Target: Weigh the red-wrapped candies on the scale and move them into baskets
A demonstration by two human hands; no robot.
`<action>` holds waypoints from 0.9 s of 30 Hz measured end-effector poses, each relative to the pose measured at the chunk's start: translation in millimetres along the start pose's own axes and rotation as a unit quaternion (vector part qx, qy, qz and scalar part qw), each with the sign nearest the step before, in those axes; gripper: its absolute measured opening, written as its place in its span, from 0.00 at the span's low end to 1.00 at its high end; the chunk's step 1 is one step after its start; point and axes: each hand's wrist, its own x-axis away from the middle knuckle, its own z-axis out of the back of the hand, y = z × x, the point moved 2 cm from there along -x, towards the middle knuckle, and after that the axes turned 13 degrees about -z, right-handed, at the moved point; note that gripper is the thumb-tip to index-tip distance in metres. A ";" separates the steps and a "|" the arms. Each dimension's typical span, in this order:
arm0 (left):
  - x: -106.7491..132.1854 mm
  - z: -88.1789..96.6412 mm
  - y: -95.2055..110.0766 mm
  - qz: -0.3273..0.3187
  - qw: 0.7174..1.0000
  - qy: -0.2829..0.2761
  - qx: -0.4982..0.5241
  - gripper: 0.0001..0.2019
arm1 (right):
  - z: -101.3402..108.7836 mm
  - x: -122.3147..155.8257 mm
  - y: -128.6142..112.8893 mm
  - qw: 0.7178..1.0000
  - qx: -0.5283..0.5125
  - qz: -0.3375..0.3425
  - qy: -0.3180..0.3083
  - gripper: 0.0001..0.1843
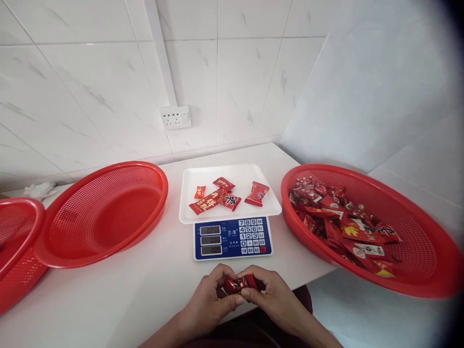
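Both my left hand and my right hand pinch a small red wrapped snack packet between thumbs and fingers, one hand at either end. They hold it just in front of the digital scale, near the table's front edge. Several red wrapped packets lie on the scale's white tray: an overlapping group left of the middle, and a single packet apart on the right. The blue panel's top display seems to read 0.056.
To the right, a big red basket holds many red packets and overhangs the table edge. Left of the scale stands an empty red basket, with another red basket beside it. Behind the white table is a tiled wall with a socket.
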 end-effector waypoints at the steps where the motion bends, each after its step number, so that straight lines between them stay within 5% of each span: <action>1: -0.6 -0.4 0.8 -0.001 1.000 0.005 0.003 0.17 | 0.2 0.0 -0.8 1.000 -0.004 0.003 0.005 0.06; 9: -4.4 -0.7 5.2 0.005 0.999 0.035 -0.016 0.13 | 7.2 -0.3 -3.0 0.999 -0.014 0.033 -0.002 0.13; 17: -3.5 2.0 0.7 -0.019 0.996 0.045 -0.068 0.21 | 22.1 -5.5 0.0 0.994 0.028 0.025 0.099 0.14; 24: -4.0 12.2 -5.5 -0.023 0.991 0.081 -0.099 0.24 | 64.9 -25.0 -10.9 0.954 -0.109 0.060 0.271 0.20; 27: -2.6 11.7 -3.9 -0.014 0.989 0.052 -0.139 0.17 | 69.1 -37.5 -19.8 0.945 -0.194 0.089 0.247 0.27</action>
